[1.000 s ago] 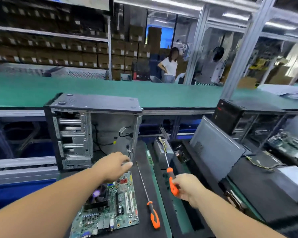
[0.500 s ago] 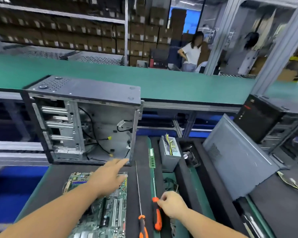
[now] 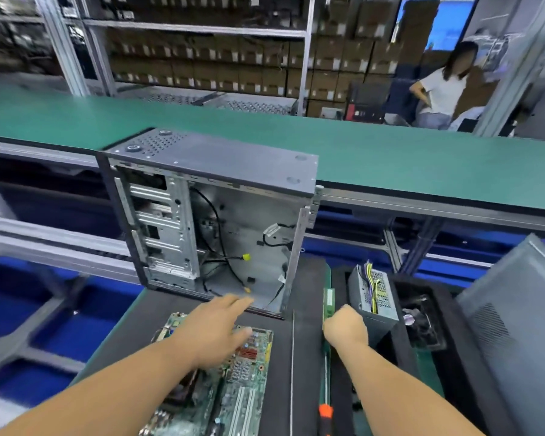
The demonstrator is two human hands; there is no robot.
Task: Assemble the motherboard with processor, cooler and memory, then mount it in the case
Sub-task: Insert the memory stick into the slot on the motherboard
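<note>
Since a moment ago we've let go of the orange-handled screwdriver point(image 3: 325, 413), which now lies on the table point(image 3: 306, 357) with its shaft running away from us, and our right hand point(image 3: 346, 324) has gone forward to the green memory stick point(image 3: 328, 302), fingers curled; whether it grips the stick we cannot tell. Our left hand point(image 3: 216, 328) hovers with fingers straight over the motherboard point(image 3: 246, 379), which lies flat, long axis pointing away from us toward the case point(image 3: 214, 215). The case stands just beyond, open side facing us. No writing is readable through the blur.
</note>
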